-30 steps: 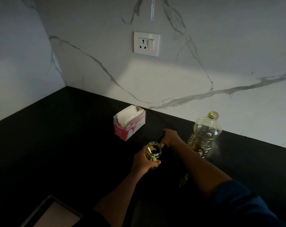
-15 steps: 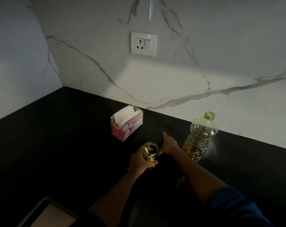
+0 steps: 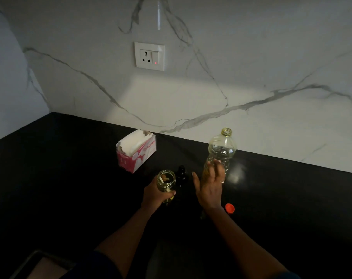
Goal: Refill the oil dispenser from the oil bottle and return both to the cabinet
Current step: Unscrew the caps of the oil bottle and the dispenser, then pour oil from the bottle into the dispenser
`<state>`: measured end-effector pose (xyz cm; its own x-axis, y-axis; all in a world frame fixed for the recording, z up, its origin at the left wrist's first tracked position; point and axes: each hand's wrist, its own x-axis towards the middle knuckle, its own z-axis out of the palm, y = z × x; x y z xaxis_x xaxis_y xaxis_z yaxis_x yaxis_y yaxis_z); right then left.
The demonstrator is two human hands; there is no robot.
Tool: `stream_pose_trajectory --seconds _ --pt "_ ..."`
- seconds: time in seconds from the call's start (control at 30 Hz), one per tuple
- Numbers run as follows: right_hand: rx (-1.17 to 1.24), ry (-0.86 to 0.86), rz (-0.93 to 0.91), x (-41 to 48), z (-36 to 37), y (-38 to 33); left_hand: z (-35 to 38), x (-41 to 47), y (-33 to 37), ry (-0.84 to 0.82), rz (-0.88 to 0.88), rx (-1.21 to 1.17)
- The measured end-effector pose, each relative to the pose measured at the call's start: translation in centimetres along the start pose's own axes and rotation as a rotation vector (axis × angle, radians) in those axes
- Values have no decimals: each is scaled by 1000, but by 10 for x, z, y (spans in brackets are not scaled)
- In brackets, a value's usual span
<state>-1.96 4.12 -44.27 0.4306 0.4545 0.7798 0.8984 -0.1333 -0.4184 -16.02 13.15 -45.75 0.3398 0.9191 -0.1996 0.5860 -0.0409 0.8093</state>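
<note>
Two hands are in view over the black counter [image 3: 70, 178]. I record the left hand [image 3: 156, 196] gripping the oil dispenser [image 3: 166, 181], a small clear glass jar, with fingers and thumb curled round its lower body. The dispenser is upright at the middle of the counter, long axis vertical, open mouth pointing up. I cannot tell whether its base rests on the counter. Yellowish oil shows low inside it.

The right hand [image 3: 209, 187] holds nothing. Its fingers are straight and spread, the back of the hand faces the camera, and the thumb is on the dispenser's side. One finger wears a ring [image 3: 222, 181]. The fingertips overlap the lower part of the oil bottle [image 3: 222, 150] in my view; I cannot tell whether they touch it.

The oil bottle stands on the counter to the right of the dispenser and farther back, near the marble wall [image 3: 271, 57]. Its long axis is close to vertical and its uncapped mouth points up. The upper part is clear, with a yellow tint low down beside the hand.

A red cap [image 3: 229, 208] lies on the counter just right of the right wrist, apart from the bottle. A black top piece [image 3: 181, 175] stands between the hands, just beside the dispenser, its detail lost in dim light.

A pink and white tissue box [image 3: 136, 151] sits to the far left of the dispenser, top torn open. A white wall socket [image 3: 149, 56] on the wall shows a red light.
</note>
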Motion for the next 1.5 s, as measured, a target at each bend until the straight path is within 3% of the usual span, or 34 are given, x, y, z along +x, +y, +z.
stream_pose_trajectory --seconds 0.1,0.23,0.37,0.8,1.03,1.33,1.5 --pt "74 100 218 11 -12 4 1 -3 0 -9 7 -9" --pt "238 7 571 31 -25 7 5 -7 -2 -16 23 -40" --pt "387 16 736 42 -27 13 9 -11 -2 -33 25 -40" --pt "456 -127 777 66 -17 12 12 -15 -6 -53 29 -78" --pt "357 -319 560 65 -23 -3 11 -18 -5 -54 46 -90" --pt "-1 -592 114 59 -33 1 10 -21 -4 -62 37 -134" --pt "-140 -719 -33 57 -38 8 11 -20 -5 -59 35 -161"
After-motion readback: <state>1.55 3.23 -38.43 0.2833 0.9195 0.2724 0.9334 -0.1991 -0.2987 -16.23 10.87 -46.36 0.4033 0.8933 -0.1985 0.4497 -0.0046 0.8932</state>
